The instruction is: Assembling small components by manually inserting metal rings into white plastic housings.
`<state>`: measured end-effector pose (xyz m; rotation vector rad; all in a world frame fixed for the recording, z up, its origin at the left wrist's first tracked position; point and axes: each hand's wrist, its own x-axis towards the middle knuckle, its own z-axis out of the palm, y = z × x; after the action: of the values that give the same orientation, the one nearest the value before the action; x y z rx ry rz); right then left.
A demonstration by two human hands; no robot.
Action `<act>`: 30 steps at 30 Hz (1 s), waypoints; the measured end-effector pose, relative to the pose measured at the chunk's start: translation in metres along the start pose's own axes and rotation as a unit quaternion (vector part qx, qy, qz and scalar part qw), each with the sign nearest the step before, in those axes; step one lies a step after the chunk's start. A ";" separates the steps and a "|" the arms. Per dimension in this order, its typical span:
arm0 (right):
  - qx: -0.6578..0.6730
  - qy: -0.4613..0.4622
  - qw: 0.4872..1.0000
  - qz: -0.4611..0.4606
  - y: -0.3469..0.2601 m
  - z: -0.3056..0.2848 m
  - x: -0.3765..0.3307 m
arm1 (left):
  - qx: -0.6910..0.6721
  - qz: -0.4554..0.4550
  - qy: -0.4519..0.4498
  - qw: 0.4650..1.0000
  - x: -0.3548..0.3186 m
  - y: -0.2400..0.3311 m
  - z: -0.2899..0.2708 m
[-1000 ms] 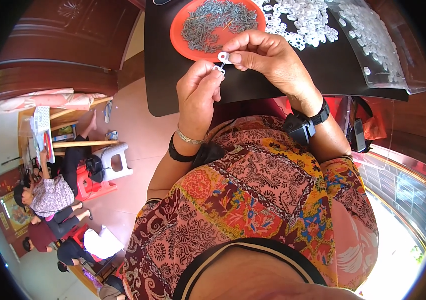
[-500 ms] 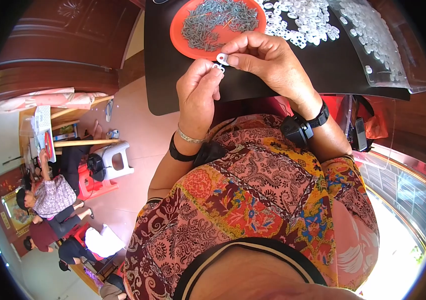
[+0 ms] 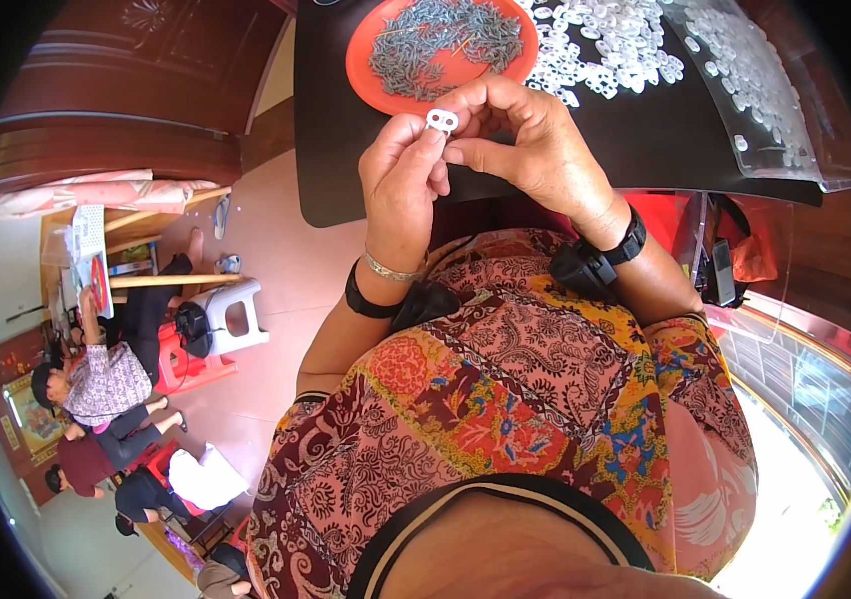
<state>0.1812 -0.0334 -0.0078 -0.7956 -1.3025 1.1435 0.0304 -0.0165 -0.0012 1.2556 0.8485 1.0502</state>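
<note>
White plastic, a small flat piece [image 3: 442,121] with two holes, is pinched between both hands just above the near edge of the black tabletop [image 3: 645,150]. The left hand [image 3: 403,185] closes its thumb and forefinger on the piece from below, the remaining fingers curled into the palm. The right hand [image 3: 525,140] meets it from the right, its fingertips closed on the same piece, and whether it also holds something thin against the piece is hard to make out at this size. The two hands touch each other at the fingertips.

Just behind the hands sits a round orange plate [image 3: 370,70] heaped with small grey metal pins [image 3: 440,35]. To the right of the plate a loose pile of white plastic pieces [image 3: 615,45] is spread over the tabletop, and more of them lie on a clear plastic sheet [image 3: 785,110] near the right edge.

A metal bangle [image 3: 390,270] and a black band circle the left wrist; a black watch [image 3: 600,260] is on the right. Off to the left, well apart, other people sit by a white stool [image 3: 231,314] on the floor.
</note>
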 end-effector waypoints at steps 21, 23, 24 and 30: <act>-0.328 0.039 0.932 -0.147 -0.001 0.005 0.000 | 0.017 -0.023 0.010 1.000 0.003 -0.007 -0.004; -0.379 0.043 0.905 -0.188 0.000 0.005 0.001 | 0.023 -0.019 0.014 0.999 0.002 -0.008 -0.006; -0.379 0.043 0.905 -0.187 -0.001 0.005 0.000 | 0.018 -0.015 0.008 1.000 0.003 -0.008 -0.008; -0.377 0.036 0.906 -0.189 0.000 0.004 -0.002 | 0.020 -0.003 -0.001 1.000 0.002 -0.009 -0.007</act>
<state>0.1776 -0.0362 -0.0084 -1.0573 -1.7642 0.2684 0.0255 -0.0124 -0.0115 1.2870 0.8751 1.0318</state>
